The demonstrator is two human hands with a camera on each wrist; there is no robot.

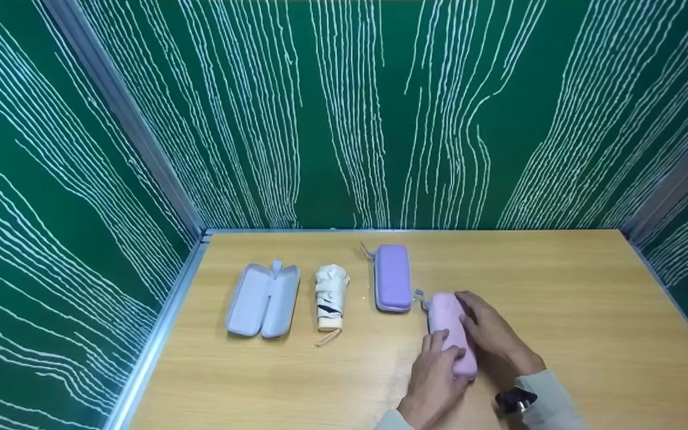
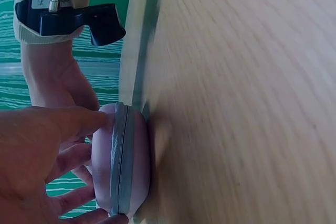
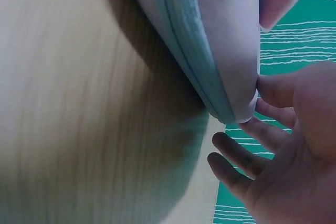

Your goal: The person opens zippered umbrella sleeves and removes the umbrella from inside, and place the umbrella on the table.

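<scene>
A pink zippered hard case point(image 1: 447, 313) lies on the table at the right, a grey zip band point(image 2: 122, 156) running round its side. My left hand point(image 1: 436, 376) grips its near part, thumb and fingers spread across the width in the left wrist view. At the far right side, my right hand point(image 1: 493, 331) holds the case with thumb and forefinger; its other fingers point(image 3: 233, 150) stick out past the case's end in the right wrist view. The case looks closed. Its pull tab point(image 1: 419, 294) points to the far left.
Left of the pink case lies a closed purple case point(image 1: 393, 276). Farther left are a folded white compact umbrella point(image 1: 330, 292) with a wrist loop and an opened pale lavender case point(image 1: 248, 301). Green walls with white lines border the wooden table point(image 1: 589, 286).
</scene>
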